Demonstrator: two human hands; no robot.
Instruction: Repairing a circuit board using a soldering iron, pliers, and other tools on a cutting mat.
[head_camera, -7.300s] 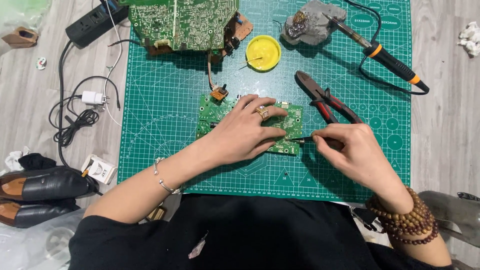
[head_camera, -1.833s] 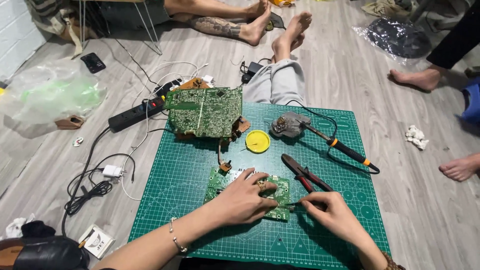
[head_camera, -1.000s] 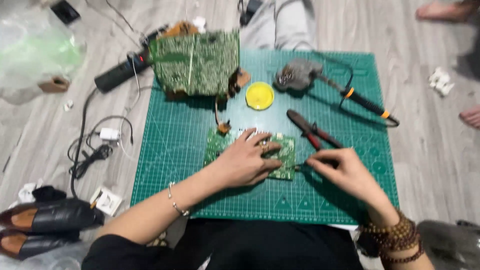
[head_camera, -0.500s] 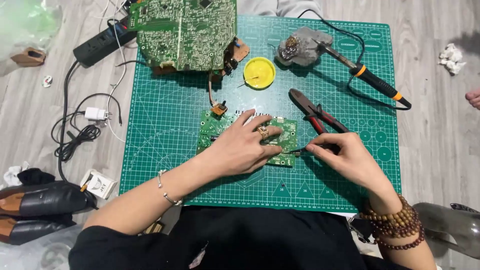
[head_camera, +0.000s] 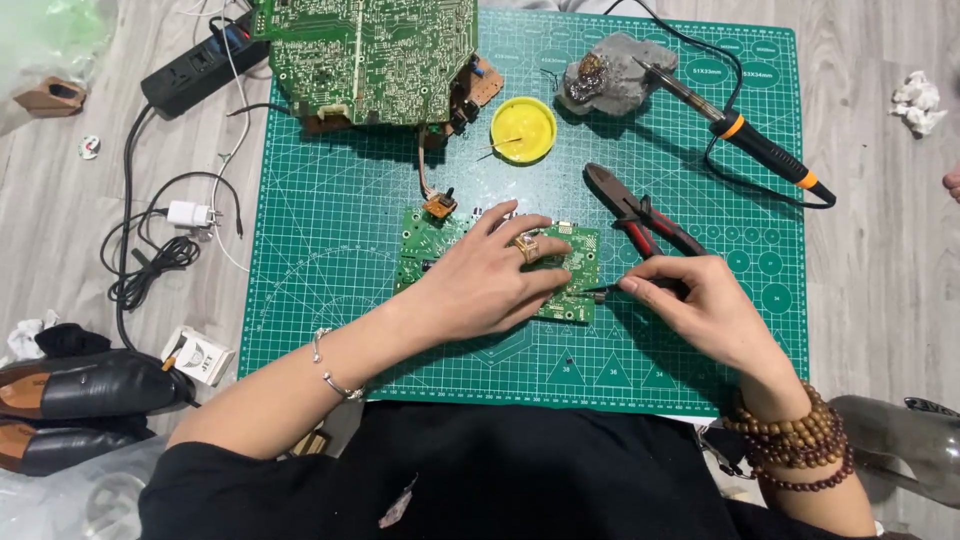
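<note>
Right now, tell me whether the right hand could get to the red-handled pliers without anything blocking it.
Probably yes. The right hand holds a thin dark tool against the small circuit board, and the pliers lie just beyond its knuckles on bare green mat. Nothing lies between, but the hand is occupied.

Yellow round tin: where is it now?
Head view: the yellow round tin sits at the green cutting mat's far edge, between the large green circuit board and the grey sponge holder.

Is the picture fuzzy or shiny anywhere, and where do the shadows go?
Head view: sharp and evenly lit, no strong glare; the left hand and right hand cast soft shadows on the green cutting mat; the big circuit board shades the mat below its lower edge.
</note>
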